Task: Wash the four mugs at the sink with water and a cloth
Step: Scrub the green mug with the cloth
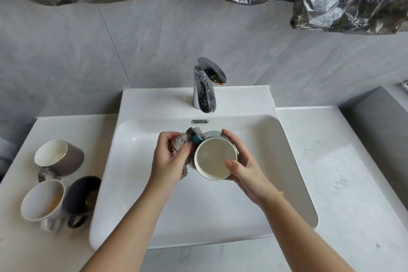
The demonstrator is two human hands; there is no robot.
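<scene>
**Mug between both hands, cloth at its handle side**

Head view: we look down into a round mug with a cream inside and a grey-teal outside (215,159), held over the white ceramic sink (106,183), in front of the chrome tap (205,88). Its mouth faces up at us, so its long axis runs away from the camera, down towards the basin. Its teal handle (195,138) sticks out to the left and back.

The right hand (245,168) grips the mug from the right, with the thumb on the near rim and the fingers curled round the far wall. The left hand (167,157) is closed round a bunched grey fluffy cloth (180,142) and presses it against the mug's left side, by the handle. That makes the left hand the nearer one for wiping, and the open mouth lies just to its right, so we judge the cloth need only go over the rim.

Three more mugs wait on the white marble-look tabletop (331,161) left of the sink: a taupe one lying on its side (66,157), a white one with yellowish residue inside (42,201) and a dark one (81,196).

The mug's base and most of its outer wall are hidden behind the rim and the hands. We see no stream from the tap, and we cannot tell whether the cloth is wet.
</scene>
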